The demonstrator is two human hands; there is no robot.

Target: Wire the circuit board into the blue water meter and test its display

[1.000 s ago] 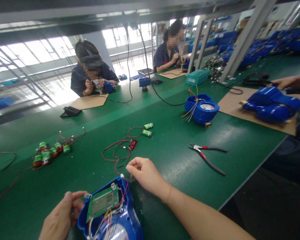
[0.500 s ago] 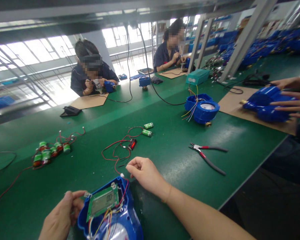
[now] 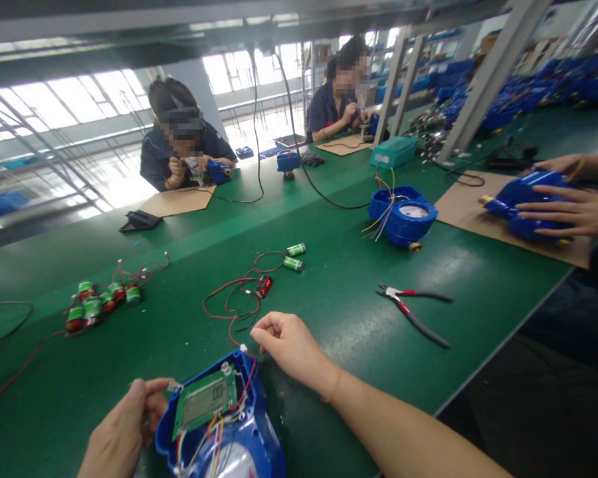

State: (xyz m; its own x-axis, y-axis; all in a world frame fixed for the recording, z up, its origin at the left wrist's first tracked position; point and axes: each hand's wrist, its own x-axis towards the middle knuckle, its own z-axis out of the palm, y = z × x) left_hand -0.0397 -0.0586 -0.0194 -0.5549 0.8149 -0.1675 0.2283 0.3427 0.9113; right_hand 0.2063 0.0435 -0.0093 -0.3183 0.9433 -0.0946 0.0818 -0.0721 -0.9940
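Observation:
A blue meter housing (image 3: 264, 425) lies open at the bottom centre, with a green circuit board (image 3: 204, 403) and its display inside. My left hand (image 3: 129, 421) is at the housing's left edge, its fingers curled near the board's corner; what they grip is hidden. My right hand (image 3: 289, 342) rests on the table just beyond the housing's upper right corner, thumb and fingers bent together near a thin dark wire. A white connector (image 3: 243, 348) joins the housing's red wires to a small red-lit meter (image 3: 264, 286). Two green batteries (image 3: 294, 264) lie behind it.
Cutters (image 3: 418, 305) lie open at right. Wired batteries (image 3: 92, 310) are bunched at left. Another blue meter (image 3: 411, 222) stands back right, beside a teal box (image 3: 393, 153). At far right a co-worker's hands (image 3: 573, 209) touch a blue housing. Two people sit across the table.
The digits on the small red display differ. The co-worker's hand at far right has shifted slightly left over the blue housing. My hands stay in place.

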